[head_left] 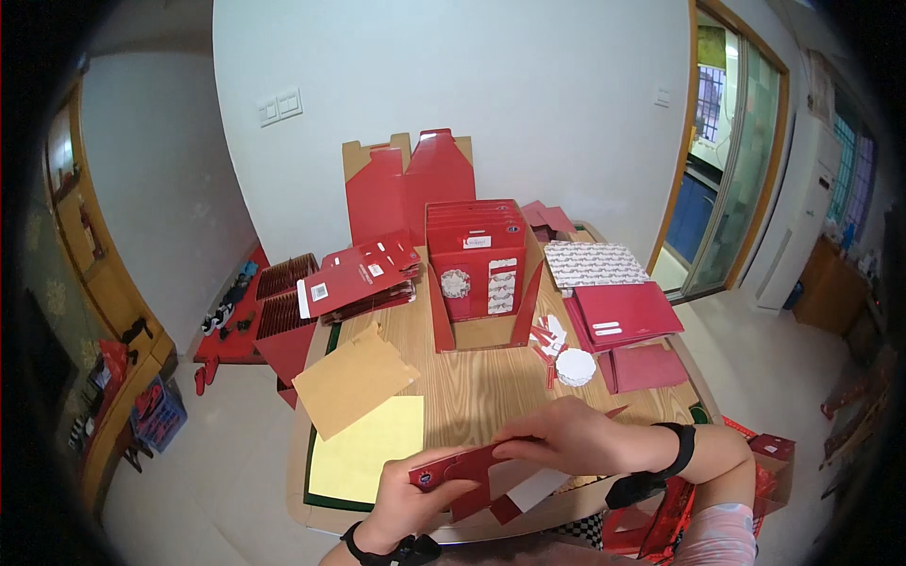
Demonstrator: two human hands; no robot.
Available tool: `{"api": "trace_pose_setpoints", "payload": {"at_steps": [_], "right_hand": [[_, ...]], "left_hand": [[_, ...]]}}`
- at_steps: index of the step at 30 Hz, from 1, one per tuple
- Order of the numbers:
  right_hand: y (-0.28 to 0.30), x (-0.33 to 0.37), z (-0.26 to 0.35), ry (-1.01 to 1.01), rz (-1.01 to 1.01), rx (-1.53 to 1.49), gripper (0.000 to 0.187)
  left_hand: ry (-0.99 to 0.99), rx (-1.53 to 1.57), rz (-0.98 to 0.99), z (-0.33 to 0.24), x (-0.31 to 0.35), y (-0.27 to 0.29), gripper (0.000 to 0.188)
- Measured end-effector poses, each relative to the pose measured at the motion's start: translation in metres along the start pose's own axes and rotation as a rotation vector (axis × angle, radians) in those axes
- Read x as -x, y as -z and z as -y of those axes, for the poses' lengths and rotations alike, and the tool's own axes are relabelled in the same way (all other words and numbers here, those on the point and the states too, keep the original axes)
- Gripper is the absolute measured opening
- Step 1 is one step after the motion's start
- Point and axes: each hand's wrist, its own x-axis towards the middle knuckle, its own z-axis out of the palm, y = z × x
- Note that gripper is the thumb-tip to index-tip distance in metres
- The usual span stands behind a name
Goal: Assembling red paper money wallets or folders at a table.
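Pale wall (566, 94) rises behind a wood-grain table with rounded corners (462, 391). On it stands a tall, open-fronted red cardboard carton (531, 297), its cut-away face toward the person, probably so that the upright red card packs (477, 264) inside can be reached. Nearer the person than the carton, over the table's near edge, both hands hold a flat red folded card piece (472, 469). Its left end is gripped in the left hand (406, 500), thumb on top; the right hand (566, 436) has its fingers bent over the upper edge in a pinch. Two spaced grips likely keep the thin piece steady. Left of the carton lies a heap of red printed card sleeves (363, 274); right of it, a stack of smooth red folders (623, 311) and a scalloped white paper disc (576, 368), perhaps sorted by kind. Wood grain shows in front of the carton, leaving some room for moving, bordered on the left by a pale-yellow square sheet (368, 453); right of the carton, piles crowd the table's edge.
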Motion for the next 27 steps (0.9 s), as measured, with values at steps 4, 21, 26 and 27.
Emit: {"api": "trace_pose_setpoints", "payload": {"at_steps": [4,21,26,27], "right_hand": [[0.007,0.004,0.0,0.045,0.039,-0.032,0.025],[0.02,0.037,-0.013,-0.039,-0.119,-0.015,0.017],[0.013,0.042,-0.023,0.002,-0.181,0.097,0.016],[0.014,0.042,-0.022,0.043,-0.21,0.117,0.014]], "left_hand": [[-0.014,-0.217,-0.031,0.008,0.005,0.004,0.017],[0.029,-0.083,-0.124,0.007,0.012,0.022,0.012],[-0.01,-0.05,-0.118,0.012,0.014,0.023,0.013],[-0.003,-0.04,-0.118,0.012,0.013,0.023,0.012]]}}
